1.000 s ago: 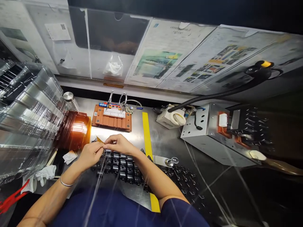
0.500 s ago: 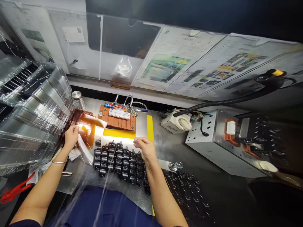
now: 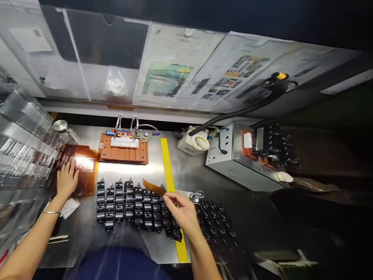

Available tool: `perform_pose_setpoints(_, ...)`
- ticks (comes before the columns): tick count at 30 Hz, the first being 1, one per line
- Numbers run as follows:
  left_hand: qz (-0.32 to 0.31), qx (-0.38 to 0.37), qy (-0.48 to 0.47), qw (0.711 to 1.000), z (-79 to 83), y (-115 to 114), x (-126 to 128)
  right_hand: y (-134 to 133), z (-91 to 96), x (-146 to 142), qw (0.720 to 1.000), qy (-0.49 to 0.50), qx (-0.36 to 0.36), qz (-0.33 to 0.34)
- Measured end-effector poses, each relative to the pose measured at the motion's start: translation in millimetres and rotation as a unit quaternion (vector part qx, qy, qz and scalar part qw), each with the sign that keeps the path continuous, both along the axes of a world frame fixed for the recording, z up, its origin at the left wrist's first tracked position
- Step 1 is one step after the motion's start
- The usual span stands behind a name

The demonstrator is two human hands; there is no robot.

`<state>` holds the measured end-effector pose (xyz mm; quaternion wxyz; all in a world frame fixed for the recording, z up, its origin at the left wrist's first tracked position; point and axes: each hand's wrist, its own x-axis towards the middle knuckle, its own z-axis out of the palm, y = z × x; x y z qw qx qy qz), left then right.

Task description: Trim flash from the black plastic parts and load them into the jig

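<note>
Right hand (image 3: 182,214) pinches an amber strip (image 3: 153,187), probably tape, above the rows of black parts (image 3: 128,202); left hand (image 3: 66,181) lies flat, fingers spread, on the amber sheets (image 3: 86,173).

I have the strip (image 3: 153,187) pinched at one end in my right hand (image 3: 181,213). It is thin, amber and slightly curled, with its free end pointing up and left, raised just over the rows of black parts (image 3: 125,202). My left hand (image 3: 66,182) lies flat on the sheets (image 3: 86,171), a glossy amber stack catching glare, just left of the parts.
</note>
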<state>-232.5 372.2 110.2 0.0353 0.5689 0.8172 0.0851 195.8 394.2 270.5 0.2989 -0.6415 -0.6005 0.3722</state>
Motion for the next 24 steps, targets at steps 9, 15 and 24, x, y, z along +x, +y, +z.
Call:
perform_pose_setpoints(9,-0.328,-0.020,-0.037,0.944,66.7,187.0,184.8,21.3,-14.5,31.6,0.994,0.013,0.085,0.072)
perform_pose_setpoints(15,-0.390,-0.111,-0.015,0.914,64.4,324.7,336.3,27.7,-12.9,29.7,0.985,0.006,0.114,0.132)
perform_pose_setpoints(24,-0.516,-0.098,-0.129,0.841,63.8,267.6,293.4,52.2,-17.1,10.9,0.958,-0.076,0.148,0.236)
